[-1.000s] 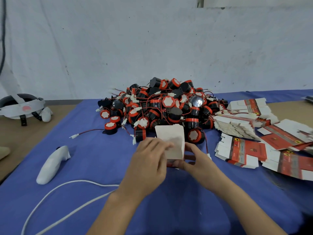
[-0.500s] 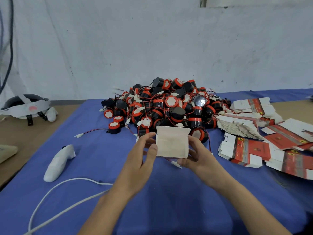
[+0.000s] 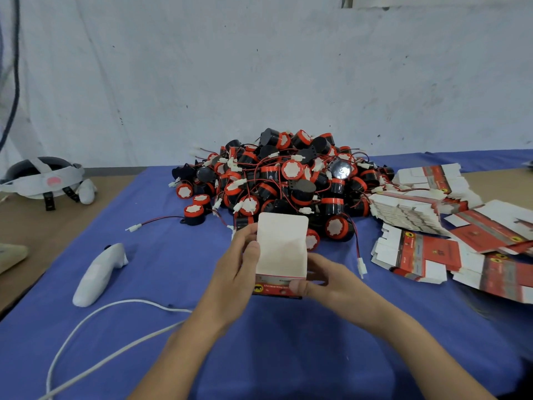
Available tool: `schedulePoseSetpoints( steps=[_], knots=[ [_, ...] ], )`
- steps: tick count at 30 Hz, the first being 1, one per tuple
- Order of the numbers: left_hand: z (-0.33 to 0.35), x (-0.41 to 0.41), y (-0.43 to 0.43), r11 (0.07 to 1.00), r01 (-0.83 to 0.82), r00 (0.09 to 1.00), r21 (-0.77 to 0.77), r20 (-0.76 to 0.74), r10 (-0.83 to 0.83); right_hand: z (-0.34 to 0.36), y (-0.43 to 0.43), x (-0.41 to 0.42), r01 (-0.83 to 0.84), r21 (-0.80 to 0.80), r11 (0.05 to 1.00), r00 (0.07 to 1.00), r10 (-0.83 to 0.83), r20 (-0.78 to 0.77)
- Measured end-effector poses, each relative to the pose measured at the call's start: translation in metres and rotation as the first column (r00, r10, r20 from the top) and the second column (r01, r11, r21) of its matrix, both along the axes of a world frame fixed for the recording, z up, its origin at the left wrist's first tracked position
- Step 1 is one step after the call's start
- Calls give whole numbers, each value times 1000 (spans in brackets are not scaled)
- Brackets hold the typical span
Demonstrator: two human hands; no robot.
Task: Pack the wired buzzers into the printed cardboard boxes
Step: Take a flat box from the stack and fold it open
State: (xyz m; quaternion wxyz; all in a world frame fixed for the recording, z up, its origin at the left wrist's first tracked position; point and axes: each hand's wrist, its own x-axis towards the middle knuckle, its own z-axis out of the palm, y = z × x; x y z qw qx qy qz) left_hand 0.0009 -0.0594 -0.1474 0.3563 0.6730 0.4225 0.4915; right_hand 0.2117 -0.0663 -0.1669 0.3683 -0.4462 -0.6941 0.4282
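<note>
A small printed cardboard box [image 3: 281, 249] stands between both hands above the blue cloth, its white lid flap raised upright and its red printed front facing me. My left hand [image 3: 236, 272] grips the box's left side. My right hand [image 3: 326, 281] holds its right side, thumb on the red front. What is inside the box is hidden. Behind it lies a big pile of black-and-red wired buzzers [image 3: 288, 180]. One buzzer [image 3: 193, 214] sits apart at the pile's left. Flat printed box blanks [image 3: 450, 226] are heaped at the right.
A white controller [image 3: 98, 272] and a white cable [image 3: 95, 327] lie on the blue cloth [image 3: 161, 255] at the left. A headset with a strap [image 3: 43, 180] rests on the brown table at the far left. A white wall stands behind.
The box has turned in my hands: its lid flap now stands upright and the red front shows. Both hands have shifted lower on its sides.
</note>
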Motion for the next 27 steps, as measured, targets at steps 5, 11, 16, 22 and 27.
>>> schedulePoseSetpoints(
  steps=[5,11,16,22,27],
  knots=[
    [-10,-2,9,992,-14,998,-123,-63,6,-6,1,2,-21,7,1000,983,19,184],
    [-21,-5,17,983,-77,990,-165,-127,56,-3,3,7,-26,-50,998,981,35,189],
    [-18,-5,17,979,-167,986,-121,-35,164,4,13,16,293,-1,956,956,-293,18],
    [-14,-2,24,935,-338,933,-107,94,348,-10,46,10,446,121,887,879,-459,129],
    [-12,-4,26,880,-455,860,-138,190,474,-18,70,-1,467,128,875,856,-484,182]
  ],
)
